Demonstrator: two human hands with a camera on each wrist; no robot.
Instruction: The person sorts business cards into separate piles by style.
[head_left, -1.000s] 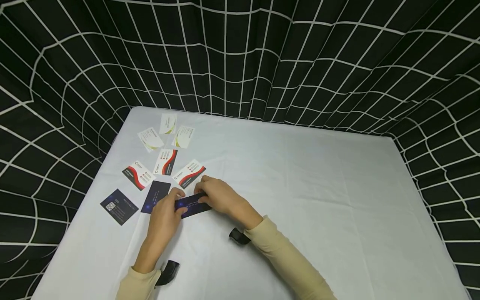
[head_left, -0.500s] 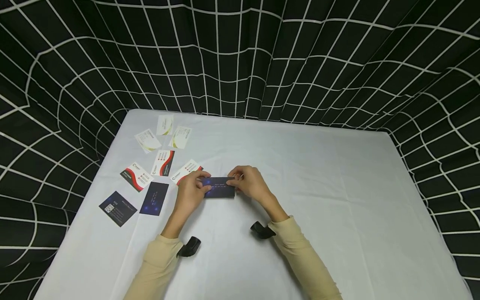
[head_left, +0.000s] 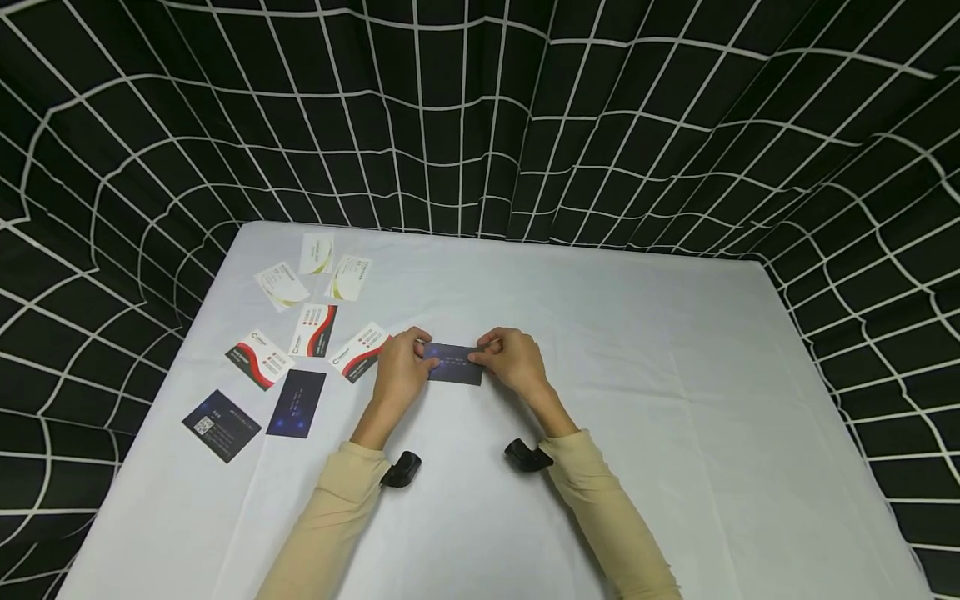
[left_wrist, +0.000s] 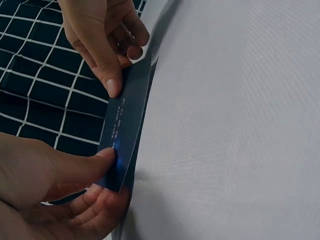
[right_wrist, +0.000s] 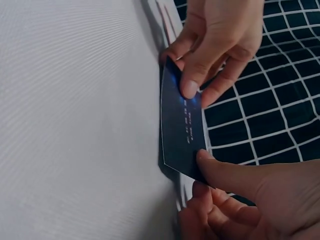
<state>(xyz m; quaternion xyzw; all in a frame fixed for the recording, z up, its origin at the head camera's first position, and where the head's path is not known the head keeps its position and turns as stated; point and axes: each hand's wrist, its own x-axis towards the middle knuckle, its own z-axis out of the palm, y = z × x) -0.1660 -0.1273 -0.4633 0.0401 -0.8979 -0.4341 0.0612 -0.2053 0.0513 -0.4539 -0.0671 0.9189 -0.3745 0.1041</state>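
A dark blue business card (head_left: 455,367) with small pale print and blue glowing spots is held between my two hands over the middle of the table. My left hand (head_left: 402,364) pinches its left end, thumb on the printed face. At the opposite end my right hand (head_left: 513,360) pinches the card with thumb on top and fingers behind. In the left wrist view the card (left_wrist: 126,122) looks slightly bowed, and both thumbs press its face. The right wrist view shows the same card (right_wrist: 181,125) with its lower corner free near the right thumb.
Two more dark blue cards, one upright (head_left: 297,403) and one with a QR code (head_left: 222,426), lie on the white tablecloth (head_left: 675,433) at left. Beyond them are red-and-white cards (head_left: 314,330) and white cards with yellow-green curves (head_left: 317,252). A black gridded curtain (head_left: 480,117) surrounds the table.
Both hands have carried the dark blue card rightward and away from the other cards to the table's middle. It was tilted beside them a second ago and now lies nearly level between the hands.
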